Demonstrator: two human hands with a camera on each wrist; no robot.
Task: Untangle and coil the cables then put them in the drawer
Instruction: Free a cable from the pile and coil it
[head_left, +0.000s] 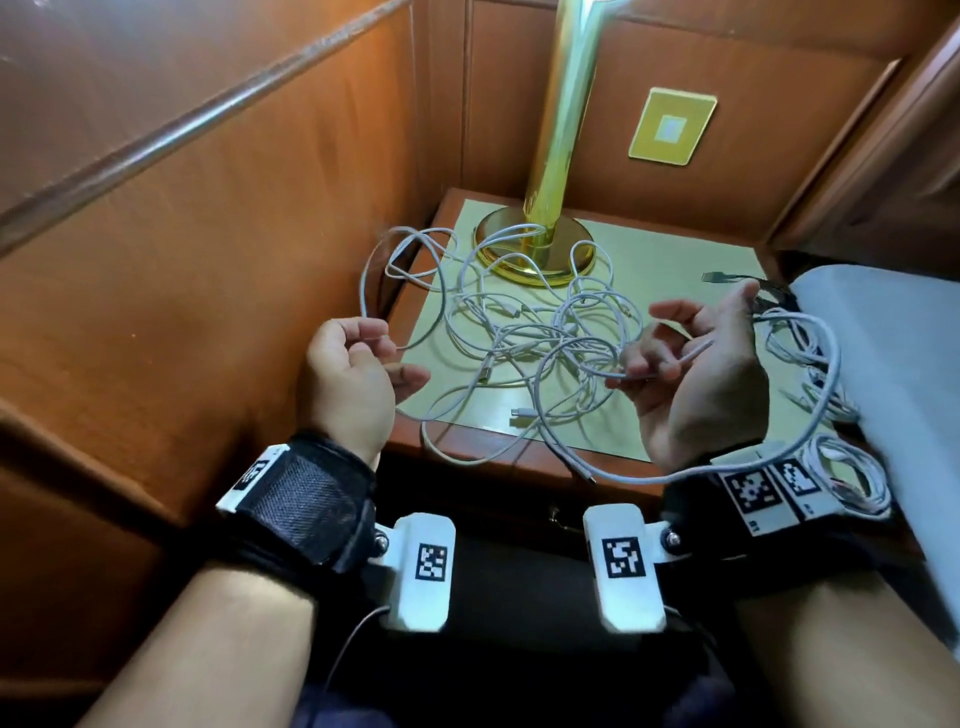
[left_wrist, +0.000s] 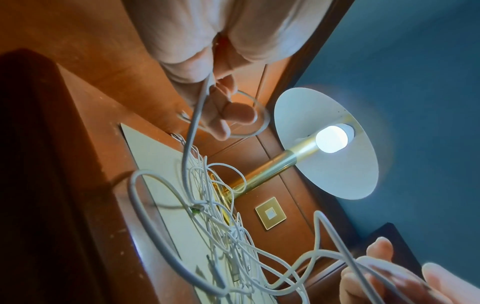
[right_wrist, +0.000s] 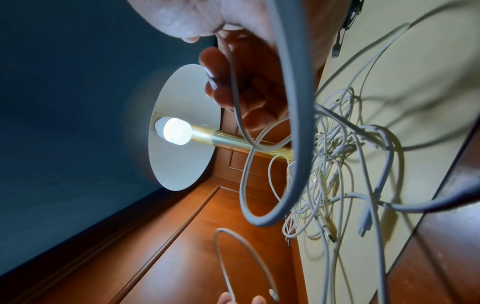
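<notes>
A tangle of white cables (head_left: 545, 338) (left_wrist: 228, 236) (right_wrist: 332, 164) lies spread on the bedside table's pale top (head_left: 675, 260). My left hand (head_left: 363, 353) (left_wrist: 221, 115) hovers off the table's left edge and pinches one thin white cable (head_left: 363, 280) that loops back into the pile. Over the table's right side, my right hand (head_left: 685, 358) (right_wrist: 246, 86) is palm up, with fingers curled round another white cable end (head_left: 680, 358). A thicker white cable (head_left: 826, 374) (right_wrist: 293, 102) drapes over my right wrist. The drawer front with a small pull (head_left: 558, 517) sits below the table's front edge.
A gold lamp (head_left: 535, 249) stands at the back of the table, its base ringed by cable loops; its lit bulb (left_wrist: 332, 139) shows in the wrist views. A black cable (head_left: 774, 293) and bundled white cables (head_left: 847, 473) lie at the right by the bed. Wooden panels close the left side.
</notes>
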